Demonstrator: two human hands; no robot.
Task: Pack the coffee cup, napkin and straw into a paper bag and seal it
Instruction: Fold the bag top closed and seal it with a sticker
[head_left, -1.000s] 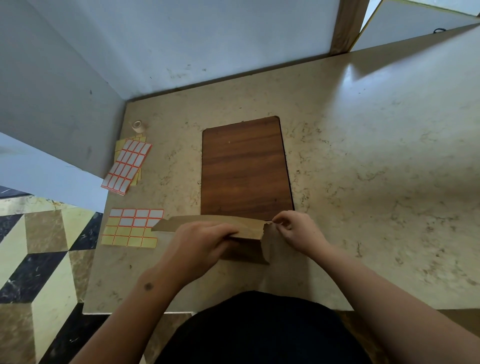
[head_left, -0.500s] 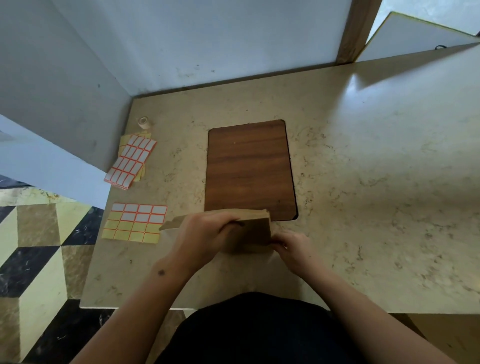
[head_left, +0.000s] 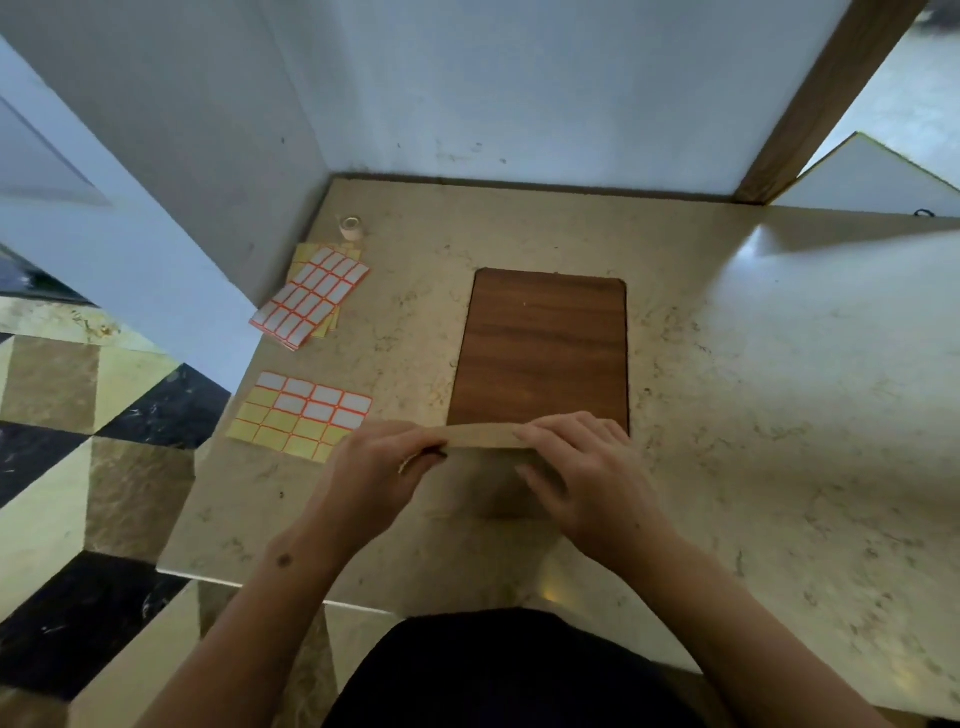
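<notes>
While standing upright at the near edge of the marble counter, paper bag pinched along its folded top by left hand and right hand, fingers curled.

Head-worn camera looks steeply down, close over the marble counter.

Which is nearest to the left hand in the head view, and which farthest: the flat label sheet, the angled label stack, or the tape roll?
From the left hand:
1. Flat label sheet, just to its left on the counter.
2. Angled label stack, farther back, near the wall.
3. Tape roll, farthest, in the back corner.
</notes>
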